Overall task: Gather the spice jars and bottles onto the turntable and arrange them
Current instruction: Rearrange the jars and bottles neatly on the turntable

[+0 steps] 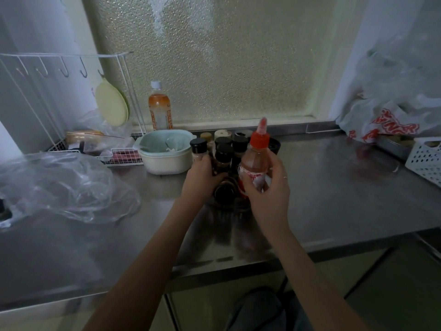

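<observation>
Several black-capped spice jars (224, 152) stand packed together in the middle of the steel counter, on a clear turntable (241, 206) that is mostly hidden beneath them. My right hand (267, 187) grips a red-capped chili sauce bottle (256, 161) upright at the cluster's right front. My left hand (202, 175) is wrapped around a jar (218, 163) on the left side, just below a black-capped jar (198, 146). A dark lid (224, 193) shows low at the front. Pale-capped jars (223, 134) stand at the back.
A light green bowl (164, 151) sits touching the cluster's left. Behind it stand an orange drink bottle (159, 108) and a white wire rack (71, 103). Crumpled clear plastic (64, 187) lies left. A printed plastic bag (391, 120) and white basket (427, 161) are at the right.
</observation>
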`<state>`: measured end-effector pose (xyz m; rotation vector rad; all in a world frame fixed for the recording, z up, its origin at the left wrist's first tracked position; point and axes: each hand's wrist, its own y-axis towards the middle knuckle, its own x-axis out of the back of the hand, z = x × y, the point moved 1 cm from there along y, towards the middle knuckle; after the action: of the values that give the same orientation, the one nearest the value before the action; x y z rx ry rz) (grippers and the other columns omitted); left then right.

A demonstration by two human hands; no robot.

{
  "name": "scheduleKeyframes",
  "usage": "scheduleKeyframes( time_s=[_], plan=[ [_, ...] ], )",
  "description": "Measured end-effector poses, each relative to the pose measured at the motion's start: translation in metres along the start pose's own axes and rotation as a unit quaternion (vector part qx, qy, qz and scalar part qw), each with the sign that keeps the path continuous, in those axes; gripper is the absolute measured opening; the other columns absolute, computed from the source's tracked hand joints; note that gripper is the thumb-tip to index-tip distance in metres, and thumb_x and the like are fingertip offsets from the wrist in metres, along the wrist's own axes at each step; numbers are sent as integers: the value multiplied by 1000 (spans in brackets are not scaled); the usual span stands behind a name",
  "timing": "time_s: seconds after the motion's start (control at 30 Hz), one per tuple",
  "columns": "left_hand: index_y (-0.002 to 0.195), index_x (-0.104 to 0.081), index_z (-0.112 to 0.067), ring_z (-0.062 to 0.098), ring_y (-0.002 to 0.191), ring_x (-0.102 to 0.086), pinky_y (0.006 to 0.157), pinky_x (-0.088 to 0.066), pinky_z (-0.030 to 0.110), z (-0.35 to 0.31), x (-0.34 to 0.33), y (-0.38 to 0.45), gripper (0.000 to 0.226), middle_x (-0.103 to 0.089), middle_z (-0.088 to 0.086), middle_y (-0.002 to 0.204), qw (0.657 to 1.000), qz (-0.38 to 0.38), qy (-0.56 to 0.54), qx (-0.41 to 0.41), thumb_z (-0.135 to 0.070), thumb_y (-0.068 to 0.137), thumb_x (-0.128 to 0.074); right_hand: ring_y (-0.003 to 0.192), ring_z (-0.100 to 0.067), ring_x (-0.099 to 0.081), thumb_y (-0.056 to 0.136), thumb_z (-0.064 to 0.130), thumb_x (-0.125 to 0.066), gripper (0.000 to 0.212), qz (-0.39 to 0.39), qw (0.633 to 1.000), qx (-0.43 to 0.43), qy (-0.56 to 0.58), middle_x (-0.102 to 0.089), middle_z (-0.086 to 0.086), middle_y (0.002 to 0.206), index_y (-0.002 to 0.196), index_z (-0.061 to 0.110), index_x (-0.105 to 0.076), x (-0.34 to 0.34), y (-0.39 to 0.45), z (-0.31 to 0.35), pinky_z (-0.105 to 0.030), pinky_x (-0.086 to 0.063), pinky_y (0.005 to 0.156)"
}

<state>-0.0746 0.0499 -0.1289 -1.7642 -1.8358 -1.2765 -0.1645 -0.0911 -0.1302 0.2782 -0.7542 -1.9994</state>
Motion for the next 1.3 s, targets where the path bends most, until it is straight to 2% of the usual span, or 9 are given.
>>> scheduleKeyframes(
  time_s=[0.17,0.3,0.5,0.63,0.7,0.77,0.9,1.1,1.3],
  plan=[
    [118,-45,-7,32,105,-57,83,-48,39,10,-3,-12,43,-61,17,114,998,-38,-53,11,-18,82,-65,120,-5,-54,84,27,-70,62,-4,1000,6,-2,-55,0,130,138,13,-44,-2,0,-3,-33,-51,98],
    [118,-43,-1,13,102,-40,82,-37,20,5,6,-37,44,-45,10,114,992,-72,-99,-34,-5,80,-66,119,-3,-53,84,25,-71,63,-4,1000,1,0,-54,0,131,139,12,-43,-1,0,-4,-25,-50,98],
    [118,-60,-17,0,103,-46,93,-35,2,-1,21,-45,60,-45,0,112,977,108,-98,-156,-14,64,-84,119,-4,-53,84,27,-71,61,1,1000,-12,7,-54,1,131,138,17,-44,1,1,-4,-17,-47,97],
    [114,-61,-13,18,101,-59,89,-50,28,-5,15,-32,49,-61,8,112,984,10,-153,-93,-22,70,-80,116,3,-52,82,25,-72,55,-14,1000,-4,12,-53,1,129,131,17,-46,2,1,-1,-8,-43,92],
    [111,-60,-12,18,93,-62,81,-50,23,-8,10,-21,47,-65,7,106,985,-36,-149,-75,-23,70,-80,114,9,-51,81,24,-73,57,-7,1000,-13,17,-52,0,129,130,19,-45,1,2,0,-7,-44,90],
    [110,-57,-13,17,86,-62,73,-49,19,-14,5,-13,48,-65,6,104,988,-63,-132,-54,-19,69,-80,113,9,-51,81,29,-73,59,11,1000,-18,-8,-52,3,129,131,19,-44,0,5,-1,-10,-46,89],
    [97,-45,-15,21,76,-59,64,-49,28,-26,-5,-8,37,-59,10,95,984,-103,-143,-8,-5,72,-71,121,-14,-50,80,43,-70,62,28,995,2,-93,-52,4,130,133,23,-44,-6,11,-2,-37,-50,97],
    [90,-41,-19,18,74,-58,67,-50,31,-26,-7,-14,30,-58,3,85,982,-118,-146,-3,-3,78,-62,104,-14,-56,83,23,-69,49,35,990,-31,-136,-50,-4,122,127,22,-45,-12,2,-10,-33,-53,88],
    [84,-50,-16,12,64,-56,59,-45,23,-12,3,-33,18,-57,-5,71,978,-148,-141,-47,-3,77,-60,111,-23,-56,68,37,-80,77,18,985,-56,-163,-53,-5,122,129,16,-39,-24,-8,-14,-45,-54,87]
  ],
)
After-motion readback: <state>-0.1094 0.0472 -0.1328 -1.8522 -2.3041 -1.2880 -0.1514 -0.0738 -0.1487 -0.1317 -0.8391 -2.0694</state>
